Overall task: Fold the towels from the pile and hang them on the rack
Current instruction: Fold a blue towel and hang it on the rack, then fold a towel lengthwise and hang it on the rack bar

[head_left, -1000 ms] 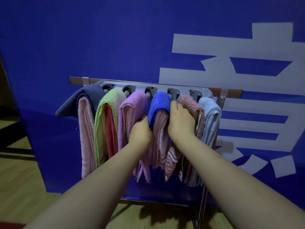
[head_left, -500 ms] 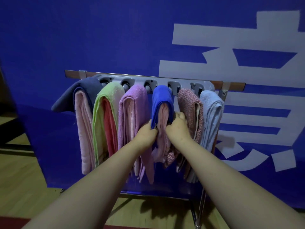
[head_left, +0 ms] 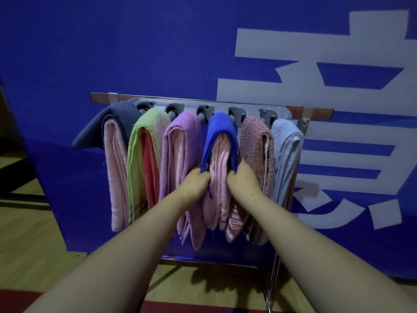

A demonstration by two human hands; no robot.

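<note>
One large blue backdrop with white block characters (head_left: 158, 53) fills most of the frame. Light wooden floor (head_left: 29, 245) at lower left.

Centre frame: grey plastic towel rack on a metal stand (head_left: 282, 112), in front of the backdrop. Six bundles hang on it side by side, touching.

Left to right:
- navy towel (head_left: 117, 111) over a pale pink one
- lime-green towel (head_left: 149, 123) over a coral one
- lilac terry towel (head_left: 182, 136)
- royal-blue cloth (head_left: 220, 123) draped over a folded pink towel (head_left: 220, 159)
- mottled rose towel (head_left: 253, 141)
- pale blue towel (head_left: 285, 141) at the right end

Grip: left hand (head_left: 195, 184) clenched on the royal-blue cloth's lower left edge, right hand (head_left: 242, 179) clenched on its lower right edge. Both hands sit just below frame centre, with the folded pink towel between them.
</note>
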